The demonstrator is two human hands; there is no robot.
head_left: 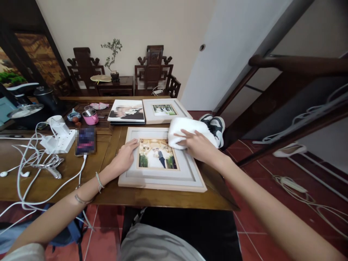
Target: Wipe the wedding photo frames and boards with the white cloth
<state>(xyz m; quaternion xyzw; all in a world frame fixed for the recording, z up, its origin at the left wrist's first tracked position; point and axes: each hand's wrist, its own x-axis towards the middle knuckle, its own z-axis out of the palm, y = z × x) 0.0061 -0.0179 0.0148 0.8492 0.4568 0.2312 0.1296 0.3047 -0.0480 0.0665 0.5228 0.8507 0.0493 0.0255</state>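
A pale wooden picture frame [163, 183] lies face up near the table's front edge, with a wedding photo [156, 154] in its middle. My left hand [126, 156] rests on the left side of this frame, fingers extended along its border. On the frame's upper right corner sits a folded, fluffy white towel [179, 127], which also reaches past the edge. My right hand [197, 145] holds the towel from above, its fingers spread over the pile and pressing into it. That corner of the frame is hidden beneath the towel.
Behind lie a second picture frame [185, 105] and a photo album [126, 110]. Left are a phone [85, 141], a power strip [66, 141], tangled white cables and a pink mug [90, 117]. Sneakers [216, 127] stand beyond the table's right end, near a dark wooden railing [293, 65].
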